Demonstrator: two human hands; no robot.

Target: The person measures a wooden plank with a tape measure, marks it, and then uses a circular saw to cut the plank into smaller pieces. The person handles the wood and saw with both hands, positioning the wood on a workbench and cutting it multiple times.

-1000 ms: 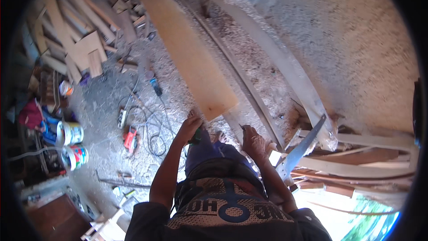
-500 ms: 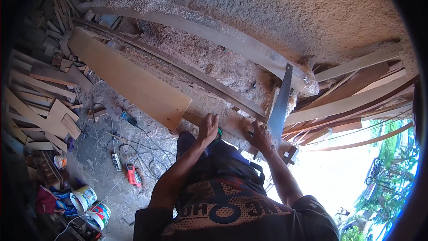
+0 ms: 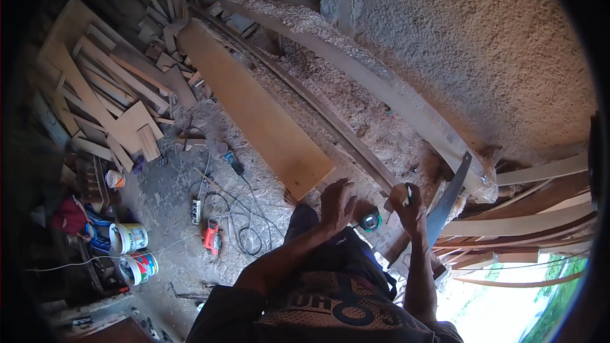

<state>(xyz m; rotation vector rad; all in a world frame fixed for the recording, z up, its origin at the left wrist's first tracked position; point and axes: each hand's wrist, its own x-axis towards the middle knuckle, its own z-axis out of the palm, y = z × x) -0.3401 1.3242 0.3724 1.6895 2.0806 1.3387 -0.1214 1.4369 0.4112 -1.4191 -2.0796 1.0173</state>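
Note:
My left hand (image 3: 337, 206) hovers with fingers apart, holding nothing, close to the near end of a long flat tan board (image 3: 260, 114). A round green and black tape measure (image 3: 370, 220) lies just to its right on the workbench (image 3: 386, 234). My right hand (image 3: 410, 211) is closed, with a small pale, thin thing showing at its fingers; its kind is too small to make out. Right of that hand rests a handsaw (image 3: 448, 204), its blade pointing away from me. A long narrow wooden strip (image 3: 330, 121) runs from near my right hand toward the far left.
A thick curved beam (image 3: 381, 82) covered in shavings lies along the rough wall (image 3: 470, 44). Planks (image 3: 527, 225) are stacked at right, offcuts (image 3: 121, 105) piled at left. On the floor are a red power tool (image 3: 211, 238), a blue power tool (image 3: 234, 162), cables and buckets (image 3: 129, 238).
My view has swung to the left. The left hand has moved off the tape measure toward the board's end, fingers more spread. My right hand has moved farther out along the bench.

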